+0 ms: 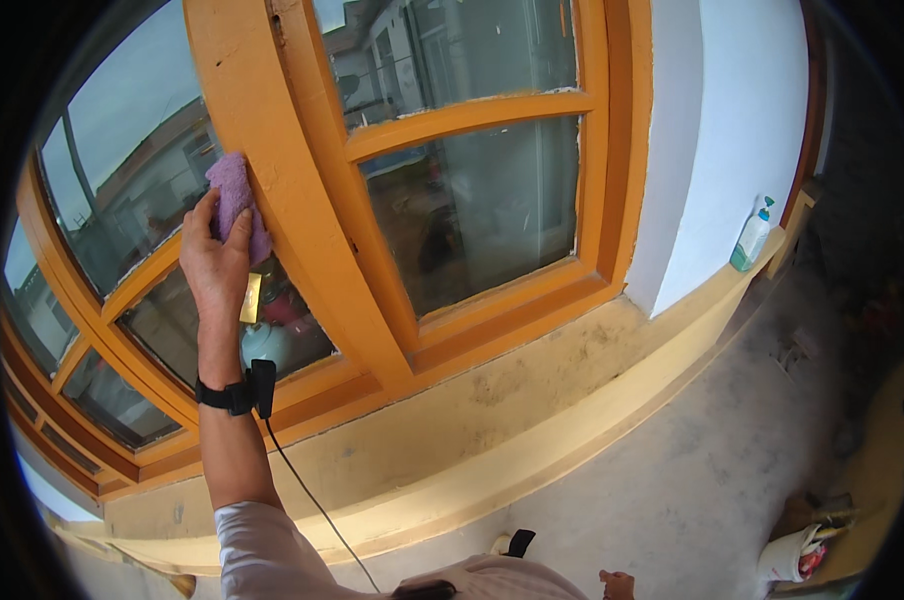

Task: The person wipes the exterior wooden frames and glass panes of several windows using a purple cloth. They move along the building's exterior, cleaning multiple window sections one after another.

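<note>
My left hand [217, 259] grips a folded purple cloth [234, 195] with a fuzzy surface. The cloth lies against the orange wooden window frame [302, 217], by the edge of a glass pane [133, 165]. A black strap with a small device [234, 396] is around my left wrist, and a thin cable [309, 487] runs from it down towards my body. At the bottom edge, low beside my body, part of my right hand [617, 583] shows. Its fingers look bent, but most of the hand is cut off.
Below the window runs a stained yellow sill [527, 375]. A pump bottle with green liquid [752, 238] stands on the ledge to the right, beside a white wall [737, 127]. On the concrete floor [647, 480], a white bucket [782, 556] holding several things stands at lower right.
</note>
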{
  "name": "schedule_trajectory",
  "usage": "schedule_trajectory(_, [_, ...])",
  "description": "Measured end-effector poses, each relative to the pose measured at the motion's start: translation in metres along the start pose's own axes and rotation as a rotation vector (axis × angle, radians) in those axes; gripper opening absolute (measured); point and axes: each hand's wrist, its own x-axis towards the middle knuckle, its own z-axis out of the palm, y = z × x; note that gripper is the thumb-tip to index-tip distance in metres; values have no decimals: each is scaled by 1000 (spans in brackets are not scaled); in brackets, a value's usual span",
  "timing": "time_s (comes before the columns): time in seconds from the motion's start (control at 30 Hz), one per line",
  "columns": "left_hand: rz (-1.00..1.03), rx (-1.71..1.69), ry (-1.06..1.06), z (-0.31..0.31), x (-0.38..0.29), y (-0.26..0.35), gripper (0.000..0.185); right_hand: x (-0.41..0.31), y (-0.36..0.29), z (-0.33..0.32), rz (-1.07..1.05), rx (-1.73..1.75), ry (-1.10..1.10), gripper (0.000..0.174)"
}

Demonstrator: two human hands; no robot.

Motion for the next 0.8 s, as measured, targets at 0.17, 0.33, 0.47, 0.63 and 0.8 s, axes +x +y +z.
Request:
schedule_trajectory(0.17, [-41, -150, -18, 1, 0, -4, 46, 0, -78, 12, 247, 117, -72, 26])
schedule_trajectory(0.33, [-82, -201, 8, 0, -6, -9, 44, 0, -115, 36, 187, 32, -186, 35])
schedule_trajectory(0.47, [-174, -401, 76, -10, -3, -3, 42, 27, -103, 37, 184, -136, -327, 30])
schedule_trajectory(0.63, [-93, -388, 110, -22, -3, 46, 43, 79, -73, 24, -844, -507, -330, 21])
schedule_trajectory(0.8, [209, -143, 83, -7, -3, 141, 41, 135, -79, -16, -994, -599, -294, 17])
